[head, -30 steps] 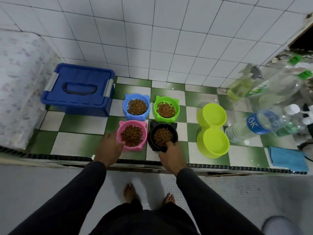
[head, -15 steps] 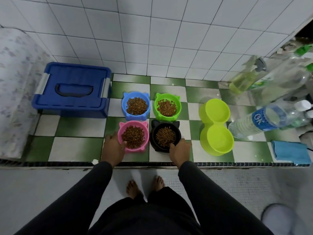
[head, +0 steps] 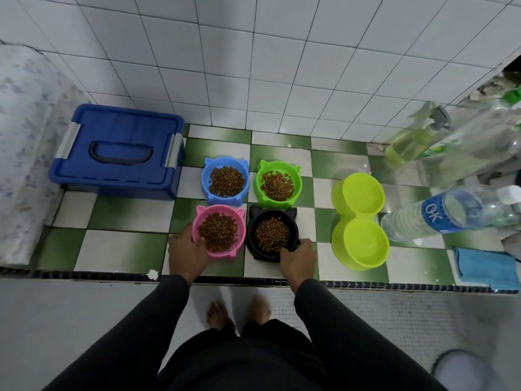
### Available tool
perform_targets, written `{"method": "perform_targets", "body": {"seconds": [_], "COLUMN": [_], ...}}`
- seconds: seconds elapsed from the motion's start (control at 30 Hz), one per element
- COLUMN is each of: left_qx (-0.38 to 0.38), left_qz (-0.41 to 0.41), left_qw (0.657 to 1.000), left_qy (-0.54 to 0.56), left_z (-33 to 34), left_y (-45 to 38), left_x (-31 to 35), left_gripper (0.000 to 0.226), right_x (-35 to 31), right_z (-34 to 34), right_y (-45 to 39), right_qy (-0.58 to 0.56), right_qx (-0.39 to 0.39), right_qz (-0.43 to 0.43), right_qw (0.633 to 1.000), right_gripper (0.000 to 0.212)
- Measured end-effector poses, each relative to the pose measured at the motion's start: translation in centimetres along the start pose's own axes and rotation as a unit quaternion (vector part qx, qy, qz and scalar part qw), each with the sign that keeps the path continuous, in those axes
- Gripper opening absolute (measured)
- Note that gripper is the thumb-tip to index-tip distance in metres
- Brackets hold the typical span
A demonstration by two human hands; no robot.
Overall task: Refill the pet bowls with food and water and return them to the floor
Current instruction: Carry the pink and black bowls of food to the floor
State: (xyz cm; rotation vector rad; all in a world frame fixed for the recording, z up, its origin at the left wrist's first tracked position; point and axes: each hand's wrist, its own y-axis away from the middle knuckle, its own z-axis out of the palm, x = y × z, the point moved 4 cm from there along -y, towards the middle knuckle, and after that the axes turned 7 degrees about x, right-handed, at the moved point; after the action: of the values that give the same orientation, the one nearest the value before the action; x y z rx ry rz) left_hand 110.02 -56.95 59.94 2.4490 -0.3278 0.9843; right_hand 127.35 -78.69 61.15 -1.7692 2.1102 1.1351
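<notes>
Pink bowl and black bowl, both full of kibble, sit touching near my counter edge. My left hand grips pink's rim, right hand grips black's. Open tiles lie left; double dish stands right.

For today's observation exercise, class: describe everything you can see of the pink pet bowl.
The pink bowl is a round bowl of what looks like smooth plastic, with two small cat-ear points on its far rim. It is heaped with brown kibble. It sits on the green-and-white checked ledge, in front of the blue bowl and beside the black bowl. The left hand grips its near left rim.
</notes>
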Motion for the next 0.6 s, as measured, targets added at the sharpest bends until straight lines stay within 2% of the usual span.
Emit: {"method": "perform_targets", "body": {"seconds": [0.13, 0.27, 0.33, 0.43, 0.6], "left_qx": [-0.002, -0.032, -0.031, -0.030, -0.014], "left_qz": [-0.024, -0.072, -0.094, -0.118, -0.090], "left_qw": [0.997, 0.985, 0.971, 0.943, 0.911], "left_qy": [0.068, 0.156, 0.219, 0.309, 0.403], "left_z": [-0.7, -0.9, -1.3, -1.8, -3.9], "left_y": [1.5, 1.4, 1.9, 2.4, 3.1], "left_x": [2.1, 1.4, 2.2, 3.7, 7.4], "left_gripper": [0.037, 0.042, 0.043, 0.044, 0.040], "right_x": [0.0, 0.2, -0.8, -2.4, -5.3], "right_z": [-0.2, -0.2, -0.7, -2.0, -4.5], "right_y": [0.4, 0.3, 0.7, 1.4, 2.4], "right_qy": [-0.094, -0.202, -0.265, -0.351, -0.420], "right_qx": [-0.029, -0.048, -0.062, -0.074, -0.091], "right_qz": [0.036, 0.062, 0.071, 0.098, 0.079], "right_qw": [0.995, 0.976, 0.960, 0.928, 0.899], "right_gripper": [0.040, 0.055, 0.061, 0.059, 0.058]}}
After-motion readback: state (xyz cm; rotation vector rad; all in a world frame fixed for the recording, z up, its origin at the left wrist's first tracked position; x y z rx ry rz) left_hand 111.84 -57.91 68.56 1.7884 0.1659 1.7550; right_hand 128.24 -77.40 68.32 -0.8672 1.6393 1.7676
